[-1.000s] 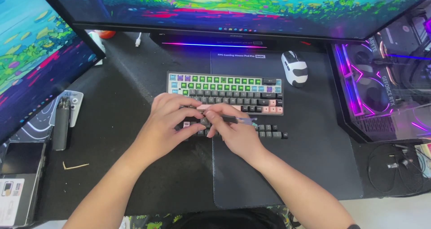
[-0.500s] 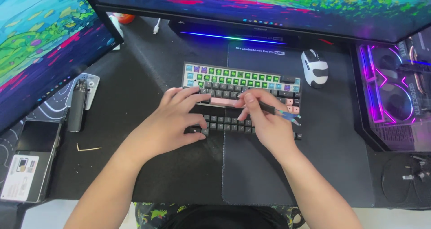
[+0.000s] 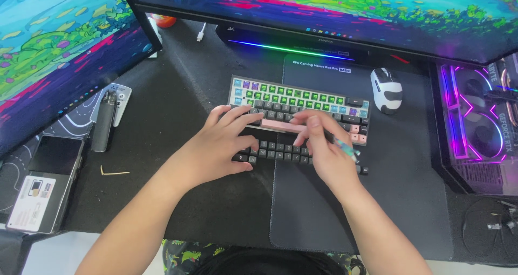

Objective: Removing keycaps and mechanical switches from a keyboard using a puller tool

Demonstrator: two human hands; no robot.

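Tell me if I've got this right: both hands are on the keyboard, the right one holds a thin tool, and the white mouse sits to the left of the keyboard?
Not quite. In the head view the mouse sits right of the keyboard, not left. The rest holds: both the left hand and right hand are on the keyboard, the right holding a thin tool.

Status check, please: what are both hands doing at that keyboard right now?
Left hand flat on keyboard. Right hand grips a thin tool, tip hidden among keys. Mouse sits apart.
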